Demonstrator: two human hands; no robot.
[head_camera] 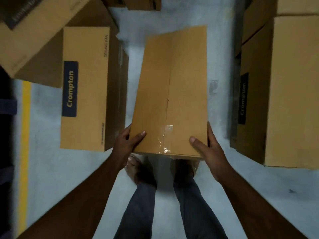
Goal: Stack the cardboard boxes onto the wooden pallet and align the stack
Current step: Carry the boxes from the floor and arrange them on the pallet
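At the far left, a yellow floor line is seen running along the pale concrete floor, with a dark, indistinct mass at the frame edge beside it. Above it, a tilted cardboard box is seen overlapping the top of a Crompton-labelled carton, which is stood on the floor just left of the walkway. More boxes are glimpsed at the top edge, across the far end of the gap.

In the centre, a plain cardboard box with a taped centre seam is held lengthwise above the floor, in the passage between the left carton and the right-hand stack. Its near left corner is gripped by the left hand, thumb laid on top and fingers wrapped down the side. Its near right corner is clamped the same way by the right hand. The person's feet and jeans-clad legs are seen directly beneath the near end of the box.

At the right, a stack of Crompton cartons is stood close beside the walkway, narrowing it. No wooden pallet can be made out clearly; blur obscures fine detail.
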